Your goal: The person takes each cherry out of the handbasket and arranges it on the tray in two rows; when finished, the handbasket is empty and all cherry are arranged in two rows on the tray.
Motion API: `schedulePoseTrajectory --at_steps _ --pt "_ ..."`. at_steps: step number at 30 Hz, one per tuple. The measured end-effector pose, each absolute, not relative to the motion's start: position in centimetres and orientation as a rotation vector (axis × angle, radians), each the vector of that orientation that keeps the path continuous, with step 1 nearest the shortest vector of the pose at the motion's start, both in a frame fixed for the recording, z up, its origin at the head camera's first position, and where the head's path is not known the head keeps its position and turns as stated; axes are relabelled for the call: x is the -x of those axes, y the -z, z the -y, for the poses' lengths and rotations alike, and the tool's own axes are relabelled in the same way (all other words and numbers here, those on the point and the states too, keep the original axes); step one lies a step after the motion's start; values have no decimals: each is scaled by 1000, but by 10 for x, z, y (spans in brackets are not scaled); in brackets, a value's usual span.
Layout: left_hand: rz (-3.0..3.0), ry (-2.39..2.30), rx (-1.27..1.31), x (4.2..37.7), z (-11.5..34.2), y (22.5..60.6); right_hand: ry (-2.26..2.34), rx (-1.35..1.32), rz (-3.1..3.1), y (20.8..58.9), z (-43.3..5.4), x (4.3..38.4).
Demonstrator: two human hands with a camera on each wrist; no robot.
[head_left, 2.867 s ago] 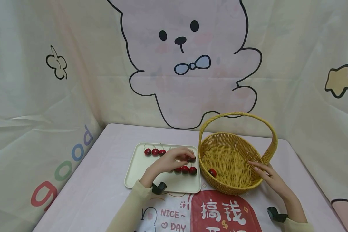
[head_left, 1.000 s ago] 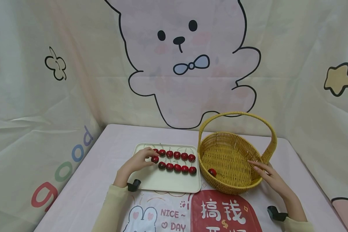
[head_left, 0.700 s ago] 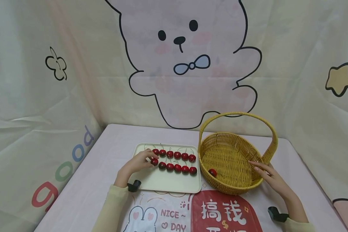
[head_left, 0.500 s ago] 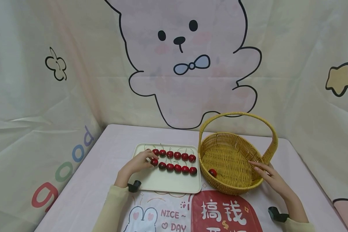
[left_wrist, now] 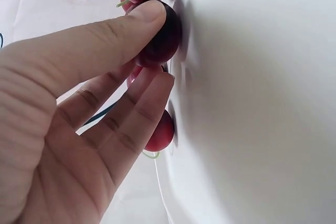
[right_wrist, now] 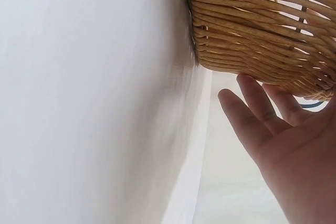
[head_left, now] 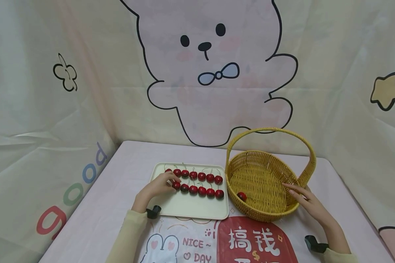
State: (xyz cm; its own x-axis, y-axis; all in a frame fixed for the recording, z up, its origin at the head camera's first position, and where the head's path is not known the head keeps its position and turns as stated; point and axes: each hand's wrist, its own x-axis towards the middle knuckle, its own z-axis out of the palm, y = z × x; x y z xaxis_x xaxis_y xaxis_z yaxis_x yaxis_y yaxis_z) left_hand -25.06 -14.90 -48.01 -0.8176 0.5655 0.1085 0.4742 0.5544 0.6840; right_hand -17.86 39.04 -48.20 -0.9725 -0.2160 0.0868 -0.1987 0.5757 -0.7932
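In the head view my left hand [head_left: 160,185] is over the left part of a cream tray [head_left: 191,210]. Its thumb and a finger pinch a dark red cherry [left_wrist: 160,45] at the left end of the front row, low over the tray surface. Several more cherries [head_left: 202,191] with thin stems line up to its right, and a back row of cherries [head_left: 201,176] runs behind. My right hand [head_left: 311,204] rests at the right rim of a yellow wicker basket [head_left: 260,175], some fingers over the rim. In the right wrist view other fingers lie straight against the outer wall.
One cherry [head_left: 241,196] lies inside the basket near its left wall. The basket's tall arched handle [head_left: 270,129] rises above it. A red and white printed mat [head_left: 250,237] covers the table front. A fabric backdrop [head_left: 125,109] surrounds the table.
My left hand has moved left from the tray's right side with a cherry, then lowered it to the front row's left end. The right hand has stayed at the basket.
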Motion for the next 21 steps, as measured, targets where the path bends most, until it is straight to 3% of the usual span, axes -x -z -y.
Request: schedulePoseTrajectory --at_steps 21 --pt "-2679 -1143 -899 248 148 476 1358 365 -2806 483 -391 178"
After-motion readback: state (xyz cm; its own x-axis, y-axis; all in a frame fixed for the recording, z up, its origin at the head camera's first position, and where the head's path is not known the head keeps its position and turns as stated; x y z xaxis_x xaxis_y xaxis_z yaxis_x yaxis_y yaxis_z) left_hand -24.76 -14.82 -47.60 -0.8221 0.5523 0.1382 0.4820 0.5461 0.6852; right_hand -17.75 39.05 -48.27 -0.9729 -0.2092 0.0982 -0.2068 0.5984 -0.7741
